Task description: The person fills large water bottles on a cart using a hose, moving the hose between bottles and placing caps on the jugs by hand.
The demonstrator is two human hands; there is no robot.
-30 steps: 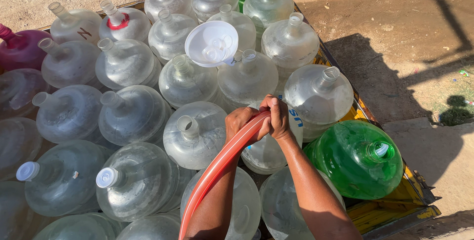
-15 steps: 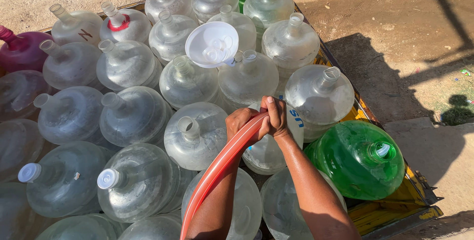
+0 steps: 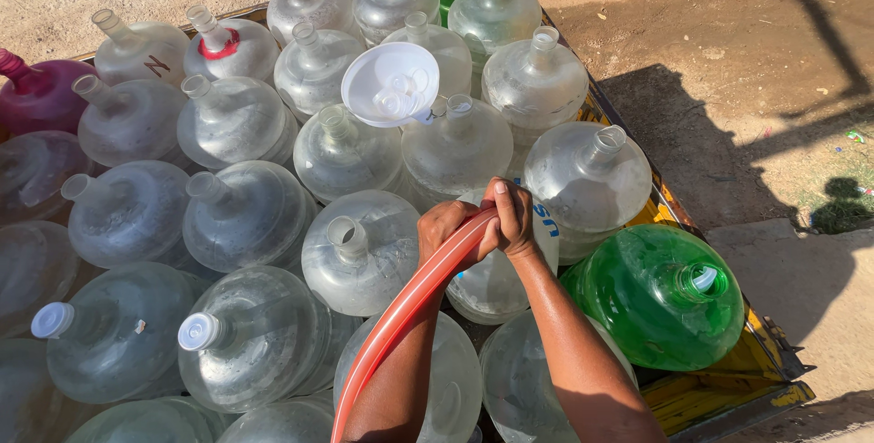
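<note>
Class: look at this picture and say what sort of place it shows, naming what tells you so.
Probably outdoors at a water-filling spot: big clear jugs packed in a yellow cart bed, sunlit dirt ground, and both hands holding a red hose.

two bare forearms (no sleeves), no rings or watch.

One head-worn view, steeply downward and close over crowded water jugs [image 3: 246,115], dirt ground [image 3: 728,42] at right.

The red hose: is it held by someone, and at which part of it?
Yes. Both hands, left and right, grip the red hose at its upper end, above a clear jug.
</note>
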